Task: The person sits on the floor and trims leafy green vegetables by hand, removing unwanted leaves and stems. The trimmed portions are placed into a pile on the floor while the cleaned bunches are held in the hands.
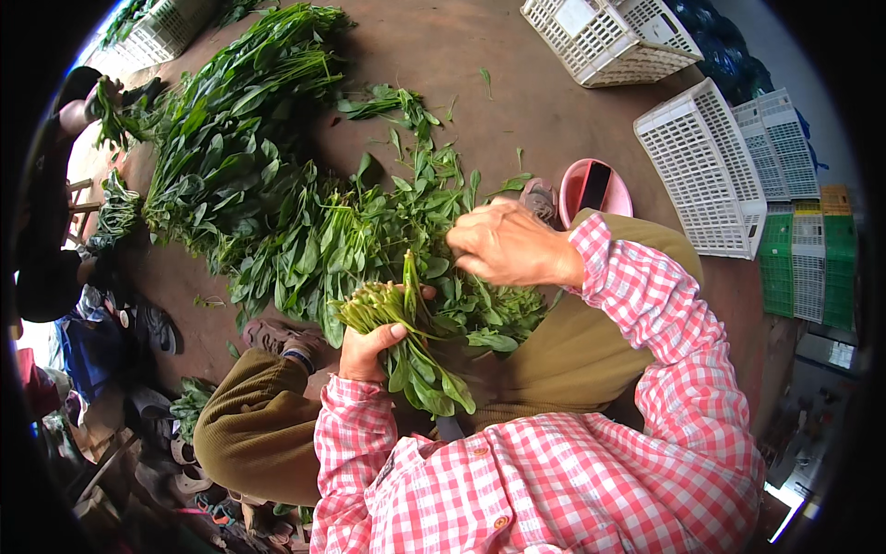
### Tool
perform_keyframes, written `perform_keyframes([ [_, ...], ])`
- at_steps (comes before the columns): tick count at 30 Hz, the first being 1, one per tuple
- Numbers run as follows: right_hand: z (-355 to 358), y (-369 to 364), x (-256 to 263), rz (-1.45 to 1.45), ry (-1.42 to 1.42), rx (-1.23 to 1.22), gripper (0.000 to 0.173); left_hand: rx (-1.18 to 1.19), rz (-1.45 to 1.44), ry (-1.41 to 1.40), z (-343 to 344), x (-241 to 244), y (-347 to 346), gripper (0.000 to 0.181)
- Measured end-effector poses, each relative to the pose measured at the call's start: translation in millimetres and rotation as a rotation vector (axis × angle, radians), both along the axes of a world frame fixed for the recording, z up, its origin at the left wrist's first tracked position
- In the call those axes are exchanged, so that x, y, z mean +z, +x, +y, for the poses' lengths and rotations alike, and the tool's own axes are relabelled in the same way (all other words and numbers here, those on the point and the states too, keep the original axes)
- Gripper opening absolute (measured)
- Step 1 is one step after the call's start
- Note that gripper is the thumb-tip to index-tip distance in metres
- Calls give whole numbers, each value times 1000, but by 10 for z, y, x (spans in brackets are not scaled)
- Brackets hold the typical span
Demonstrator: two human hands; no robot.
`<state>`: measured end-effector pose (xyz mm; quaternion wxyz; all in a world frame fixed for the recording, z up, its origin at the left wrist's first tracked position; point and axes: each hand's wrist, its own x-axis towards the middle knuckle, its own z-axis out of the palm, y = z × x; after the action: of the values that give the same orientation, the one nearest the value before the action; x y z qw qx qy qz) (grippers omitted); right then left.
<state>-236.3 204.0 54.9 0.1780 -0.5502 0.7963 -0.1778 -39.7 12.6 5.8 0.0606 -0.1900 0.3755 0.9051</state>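
Observation:
My left hand [370,350] is closed round a bunch of leafy greens [422,374], its pale cut stems pointing up and its leaves hanging down over my lap. Up and to the right of it, my right hand [509,242] is held with curled fingers over the loose greens [443,201] on the floor; whether a stem is between the fingertips cannot be told. A large heap of long-stemmed greens [228,145] spreads from in front of me to the upper left.
A pink basin [631,201] with a black and red phone-like object [595,185] stands by my shoe. White plastic crates [706,166] lie at the right and upper right. Another person's hand [76,116] holds greens at the far left. Bags and shoes [159,329] lie lower left.

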Motion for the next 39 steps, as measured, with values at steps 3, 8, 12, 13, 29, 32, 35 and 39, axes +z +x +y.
perform_keyframes([
  [3, 74, -53, -67, 230, 107, 44, 19, 24, -24, 15, -16, 37, -14, 67],
  [8, -80, -25, -62, -295, -221, -83, 25, 14, -7, 10, 6, 9, -22, 65],
  [12, -222, 9, 82, -530, -284, -34, 14, -18, -3, 12, -2, -27, 8, 62],
  [13, -237, 21, 119, -524, -263, -28, 13, -17, -17, -4, -5, -35, 12, 62],
  [29, -281, 0, 201, -623, -316, -129, 19, -40, 85, -50, 6, 66, -50, 63],
  [32, -227, -96, 310, -268, -176, -82, 17, 45, 154, -95, -6, 89, -64, 53],
  [35, -263, -11, 277, -536, -176, 32, 18, 26, 182, -222, -20, 101, -49, 44],
  [39, -320, 133, 199, -691, -218, 18, 25, 63, 160, -387, 44, 100, 1, 42],
])
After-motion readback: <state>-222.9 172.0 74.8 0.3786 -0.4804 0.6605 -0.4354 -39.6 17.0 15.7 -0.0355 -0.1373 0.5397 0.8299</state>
